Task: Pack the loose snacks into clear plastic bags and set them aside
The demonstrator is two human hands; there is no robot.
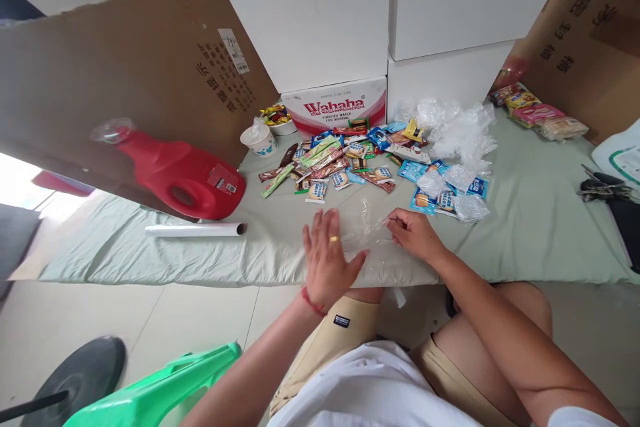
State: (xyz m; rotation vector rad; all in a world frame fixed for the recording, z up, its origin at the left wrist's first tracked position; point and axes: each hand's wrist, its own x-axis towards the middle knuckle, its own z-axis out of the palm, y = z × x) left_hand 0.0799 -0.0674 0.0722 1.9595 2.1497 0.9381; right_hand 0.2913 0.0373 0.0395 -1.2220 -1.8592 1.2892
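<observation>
A clear sheet of plastic film (pixel 367 230) lies spread at the table's front edge, between my hands. My left hand (pixel 327 257) is held palm down with the fingers stretched apart, at the film's left side; whether it presses on the film I cannot tell. The fingers of my right hand (pixel 407 230) pinch the film at its right edge. Just beyond is a loose heap of wrapped snacks (pixel 330 163). Several snacks bundled in crumpled clear film (pixel 457 180) lie to the right of it, with more film-wrapped bundles (pixel 460 133) piled behind.
A red detergent bottle (pixel 185 170) lies on its side at left, behind a white roll (pixel 195 230). A paper cup (pixel 259 140) stands near a Wahaha box (pixel 340 107). Keys (pixel 603 183) and snack packs (pixel 543 110) lie at right. Cardboard (pixel 175 60) walls the left side.
</observation>
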